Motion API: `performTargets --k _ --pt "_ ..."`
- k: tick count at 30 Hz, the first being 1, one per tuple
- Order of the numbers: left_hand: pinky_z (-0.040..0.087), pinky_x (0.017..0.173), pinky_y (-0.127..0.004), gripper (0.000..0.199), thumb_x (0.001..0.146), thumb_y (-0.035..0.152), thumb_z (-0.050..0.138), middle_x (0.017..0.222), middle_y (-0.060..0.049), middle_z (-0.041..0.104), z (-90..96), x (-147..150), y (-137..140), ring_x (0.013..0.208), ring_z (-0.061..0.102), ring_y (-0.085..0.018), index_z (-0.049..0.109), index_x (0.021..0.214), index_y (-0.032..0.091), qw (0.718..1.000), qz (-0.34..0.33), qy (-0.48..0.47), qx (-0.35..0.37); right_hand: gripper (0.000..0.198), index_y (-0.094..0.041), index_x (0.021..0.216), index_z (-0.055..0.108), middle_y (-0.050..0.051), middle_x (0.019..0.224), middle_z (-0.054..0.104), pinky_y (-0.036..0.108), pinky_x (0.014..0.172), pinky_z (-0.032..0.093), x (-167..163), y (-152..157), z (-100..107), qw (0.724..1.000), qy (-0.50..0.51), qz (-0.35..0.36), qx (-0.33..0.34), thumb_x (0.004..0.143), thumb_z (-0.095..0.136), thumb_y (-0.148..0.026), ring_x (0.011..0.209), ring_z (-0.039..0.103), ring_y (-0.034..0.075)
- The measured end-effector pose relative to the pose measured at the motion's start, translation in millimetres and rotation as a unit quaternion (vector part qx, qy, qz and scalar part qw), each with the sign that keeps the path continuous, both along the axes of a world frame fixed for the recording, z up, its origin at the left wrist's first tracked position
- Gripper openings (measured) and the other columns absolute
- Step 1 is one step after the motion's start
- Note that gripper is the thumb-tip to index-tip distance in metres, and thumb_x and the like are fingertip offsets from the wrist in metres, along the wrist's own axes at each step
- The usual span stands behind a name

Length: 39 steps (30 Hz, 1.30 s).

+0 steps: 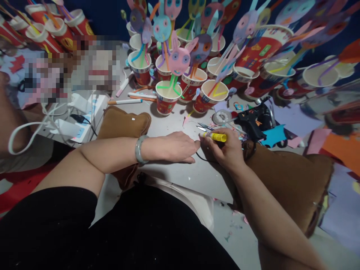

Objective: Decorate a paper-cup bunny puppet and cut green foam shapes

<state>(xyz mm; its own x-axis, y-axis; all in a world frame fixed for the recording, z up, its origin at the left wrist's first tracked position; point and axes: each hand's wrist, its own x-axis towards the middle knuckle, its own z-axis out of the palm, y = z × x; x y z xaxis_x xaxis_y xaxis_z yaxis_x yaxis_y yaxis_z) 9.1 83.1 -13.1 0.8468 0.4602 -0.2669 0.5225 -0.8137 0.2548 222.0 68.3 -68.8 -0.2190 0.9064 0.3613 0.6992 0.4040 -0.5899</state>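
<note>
My right hand (229, 150) has its fingers closed around a short yellow tube that looks like a marker (216, 137). Metal scissor blades (201, 128) lie just beyond it on the table. My left hand (177, 147), with a jade-like bangle (141, 149) at the wrist, rests palm down on the white tabletop. Its fingers reach toward my right fingertips, thumb apart, and whatever is beneath the palm is hidden. Past both hands stands a red paper cup (166, 101) bearing a pink rabbit face (179, 60) on green straw-like stems.
Several more decorated cups (209, 95) crowd the back. A black glue gun (257, 120) and a tape roll (222, 117) lie right of centre. Brown cushions (287, 180) flank my arms. At left are a power strip (92, 116), white cables and another person's arm (11, 120).
</note>
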Motion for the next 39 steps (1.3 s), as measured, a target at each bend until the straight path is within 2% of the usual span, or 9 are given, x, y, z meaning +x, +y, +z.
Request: performTargets --k 3,7,12,17,22,27,31,36,39 --pt "0.041 0.064 -0.033 0.057 0.093 0.046 0.056 0.089 -0.016 0.073 -1.8 -0.4 -0.2 0.086 0.069 -0.027 0.050 0.131 0.003 1.000 0.002 -0.005 0.005 0.018 -0.023 0.093 0.058 0.006 0.086 0.066 0.043 0.078 0.047 1.0 -0.8 0.8 1.000 0.017 -0.008 0.003 0.087 0.063 -0.039 0.082 0.059 0.025" --pt "0.042 0.066 -0.032 0.058 0.092 0.046 0.057 0.089 -0.016 0.073 -3.7 -0.8 -0.1 0.085 0.068 -0.026 0.051 0.131 0.004 1.000 0.006 -0.016 0.005 0.018 -0.023 0.087 0.058 0.005 0.080 0.065 0.043 0.078 0.046 0.8 0.0 2.6 1.000 -0.019 0.022 -0.001 0.085 0.064 -0.040 0.078 0.057 0.024" --pt "0.042 0.066 -0.033 0.059 0.093 0.045 0.055 0.089 -0.016 0.073 -2.2 -1.1 -0.1 0.087 0.069 -0.027 0.049 0.133 0.003 1.000 0.004 -0.004 0.001 0.018 -0.024 0.089 0.057 0.006 0.082 0.066 0.045 0.080 0.046 0.4 -0.1 4.3 0.999 -0.026 -0.021 0.007 0.085 0.063 -0.041 0.080 0.058 0.025" --pt "0.041 0.065 -0.033 0.060 0.092 0.047 0.056 0.089 -0.017 0.073 -5.2 -2.3 0.0 0.087 0.069 -0.028 0.049 0.133 0.004 1.000 0.003 -0.022 0.008 0.018 -0.025 0.085 0.056 0.004 0.078 0.064 0.044 0.078 0.046 0.4 0.1 3.9 0.999 -0.038 0.005 -0.007 0.084 0.063 -0.041 0.075 0.057 0.024" --pt "0.043 0.066 -0.032 0.058 0.091 0.046 0.059 0.088 -0.016 0.073 -6.0 -2.1 0.1 0.084 0.069 -0.027 0.050 0.132 0.005 0.999 0.006 -0.032 0.003 0.017 -0.024 0.089 0.057 0.005 0.083 0.066 0.043 0.079 0.045 1.3 0.7 2.0 0.999 -0.021 -0.017 0.026 0.085 0.063 -0.039 0.079 0.058 0.024" --pt "0.042 0.066 -0.032 0.055 0.091 0.046 0.059 0.089 -0.017 0.074 -3.5 -0.6 0.3 0.084 0.069 -0.027 0.053 0.127 0.005 1.000 0.007 -0.016 -0.005 0.017 -0.024 0.089 0.058 0.004 0.080 0.065 0.042 0.078 0.045 -0.1 0.3 1.6 0.999 -0.024 0.026 0.009 0.086 0.062 -0.041 0.077 0.057 0.024" --pt "0.041 0.064 -0.032 0.056 0.093 0.046 0.057 0.089 -0.016 0.074 -2.3 -0.6 0.2 0.085 0.069 -0.027 0.051 0.130 0.004 1.000 0.003 -0.009 -0.001 0.017 -0.024 0.091 0.057 0.005 0.084 0.067 0.043 0.080 0.046 0.7 -0.2 2.0 1.000 -0.012 -0.022 0.017 0.085 0.063 -0.040 0.081 0.059 0.025" --pt "0.041 0.063 -0.033 0.058 0.093 0.046 0.055 0.093 -0.019 0.073 1.1 0.0 0.2 0.087 0.069 -0.028 0.050 0.132 0.003 1.000 -0.002 0.006 0.007 0.016 -0.025 0.085 0.057 0.004 0.076 0.064 0.042 0.076 0.048 0.3 -0.9 2.2 1.000 -0.016 0.006 0.005 0.083 0.064 -0.039 0.077 0.059 0.025" --pt "0.041 0.063 -0.033 0.055 0.093 0.046 0.055 0.089 -0.017 0.073 0.9 0.4 1.2 0.086 0.069 -0.028 0.053 0.128 0.004 1.000 -0.001 0.003 0.007 0.017 -0.025 0.087 0.058 0.005 0.080 0.066 0.043 0.078 0.049 -0.8 -1.6 2.7 1.000 -0.013 -0.021 0.012 0.083 0.065 -0.040 0.080 0.061 0.026"
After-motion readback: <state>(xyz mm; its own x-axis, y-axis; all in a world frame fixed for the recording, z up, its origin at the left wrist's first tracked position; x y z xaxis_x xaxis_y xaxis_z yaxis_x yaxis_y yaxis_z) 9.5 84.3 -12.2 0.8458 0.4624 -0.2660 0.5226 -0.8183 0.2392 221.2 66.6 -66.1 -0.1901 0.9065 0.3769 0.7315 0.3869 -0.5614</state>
